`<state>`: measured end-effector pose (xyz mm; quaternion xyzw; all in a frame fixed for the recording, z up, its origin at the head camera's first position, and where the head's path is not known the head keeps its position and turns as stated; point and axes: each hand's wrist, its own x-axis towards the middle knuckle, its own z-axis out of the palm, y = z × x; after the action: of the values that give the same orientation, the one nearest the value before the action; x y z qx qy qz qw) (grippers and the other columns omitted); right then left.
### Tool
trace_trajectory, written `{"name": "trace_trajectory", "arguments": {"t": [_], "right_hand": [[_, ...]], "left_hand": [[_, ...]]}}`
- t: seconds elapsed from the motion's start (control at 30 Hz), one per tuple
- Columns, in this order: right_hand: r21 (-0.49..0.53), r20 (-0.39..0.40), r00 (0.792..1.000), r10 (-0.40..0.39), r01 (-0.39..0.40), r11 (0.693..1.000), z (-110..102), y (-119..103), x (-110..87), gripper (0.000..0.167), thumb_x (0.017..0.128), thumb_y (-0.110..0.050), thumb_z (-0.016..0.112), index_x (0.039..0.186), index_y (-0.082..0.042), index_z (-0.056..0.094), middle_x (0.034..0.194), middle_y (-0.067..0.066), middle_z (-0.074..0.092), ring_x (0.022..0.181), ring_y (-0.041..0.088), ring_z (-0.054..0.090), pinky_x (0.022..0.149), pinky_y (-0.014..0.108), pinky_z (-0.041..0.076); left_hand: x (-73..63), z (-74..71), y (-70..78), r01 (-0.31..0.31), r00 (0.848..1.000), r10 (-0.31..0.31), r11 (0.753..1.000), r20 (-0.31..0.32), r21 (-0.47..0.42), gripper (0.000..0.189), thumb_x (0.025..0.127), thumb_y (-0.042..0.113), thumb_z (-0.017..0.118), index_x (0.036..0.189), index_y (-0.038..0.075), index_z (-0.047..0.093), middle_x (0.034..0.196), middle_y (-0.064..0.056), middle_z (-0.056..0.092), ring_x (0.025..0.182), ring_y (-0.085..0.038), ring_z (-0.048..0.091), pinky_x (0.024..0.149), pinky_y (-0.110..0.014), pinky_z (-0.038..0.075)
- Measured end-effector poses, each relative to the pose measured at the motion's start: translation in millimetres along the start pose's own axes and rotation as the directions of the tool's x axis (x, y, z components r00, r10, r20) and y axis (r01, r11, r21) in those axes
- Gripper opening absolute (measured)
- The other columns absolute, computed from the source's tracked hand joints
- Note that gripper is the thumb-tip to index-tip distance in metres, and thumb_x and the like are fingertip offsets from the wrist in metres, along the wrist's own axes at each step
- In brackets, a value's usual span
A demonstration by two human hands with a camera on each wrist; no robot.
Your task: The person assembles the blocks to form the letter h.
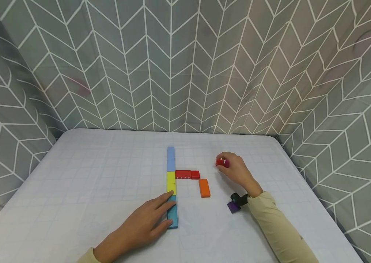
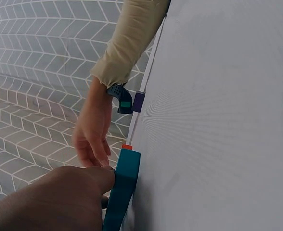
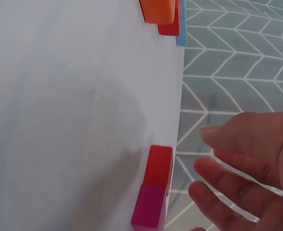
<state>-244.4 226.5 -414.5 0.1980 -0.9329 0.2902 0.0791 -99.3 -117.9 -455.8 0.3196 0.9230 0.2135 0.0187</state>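
Observation:
My left hand (image 1: 142,223) rests with extended fingers along a teal block (image 1: 173,213), its index fingertip at the joint with a yellow block (image 1: 171,182). The left wrist view shows the same teal block (image 2: 123,185) beside that hand. Over a small red block (image 1: 219,162) and a magenta block (image 1: 226,163) is my right hand (image 1: 236,171). In the right wrist view, the red block (image 3: 159,166) and magenta block (image 3: 149,207) lie end to end, apart from the right hand's spread fingers (image 3: 233,180).
Light blue blocks (image 1: 170,159) continue the column beyond the yellow one. Two red blocks (image 1: 186,174) extend rightward from it. An orange block (image 1: 204,188) lies below their right end. A purple block (image 1: 233,207) is near the right wrist, on the white table (image 1: 106,164).

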Motion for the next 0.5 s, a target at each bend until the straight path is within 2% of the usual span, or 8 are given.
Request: {"name": "trace_trajectory", "arguments": {"t": [0.2, 0.4, 0.5], "right_hand": [[-0.006, -0.009, 1.000, 0.019, -0.019, 1.000, -3, 6, 0.6, 0.031, 0.089, -0.001, 0.079, 0.119, 0.002, 0.070, 0.119, 0.021, 0.069, 0.107, 0.042, 0.062, 0.098, 0.058, 0.052], [-0.022, -0.004, 1.000, 0.020, -0.020, 1.000, -5, 10, 1.5, 0.030, 0.088, 0.002, 0.078, 0.117, 0.002, 0.071, 0.098, 0.015, 0.068, 0.086, 0.031, 0.059, 0.083, 0.050, 0.055], [-0.029, 0.012, 0.999, 0.032, -0.031, 0.999, -4, 13, 1.7, 0.030, 0.089, 0.002, 0.078, 0.117, 0.002, 0.071, 0.093, 0.012, 0.066, 0.083, 0.028, 0.057, 0.080, 0.047, 0.054]], "left_hand": [[0.8, -0.7, 0.7, 0.001, 1.000, -0.001, 1.000, -0.001, 0.009, 0.061, 0.105, 0.055, 0.053, 0.155, 0.021, 0.051, 0.166, 0.001, 0.034, 0.144, -0.020, 0.044, 0.107, -0.047, 0.048], [1.3, -1.5, 1.5, 0.002, 1.000, -0.002, 1.000, 0.002, 0.005, 0.061, 0.105, 0.054, 0.054, 0.155, 0.020, 0.051, 0.166, 0.001, 0.034, 0.143, -0.020, 0.044, 0.107, -0.047, 0.048], [1.1, -1.5, 1.3, -0.003, 1.000, 0.003, 1.000, 0.001, 0.001, 0.061, 0.105, 0.054, 0.054, 0.155, 0.019, 0.051, 0.166, 0.000, 0.035, 0.143, -0.021, 0.044, 0.107, -0.047, 0.048]]}}
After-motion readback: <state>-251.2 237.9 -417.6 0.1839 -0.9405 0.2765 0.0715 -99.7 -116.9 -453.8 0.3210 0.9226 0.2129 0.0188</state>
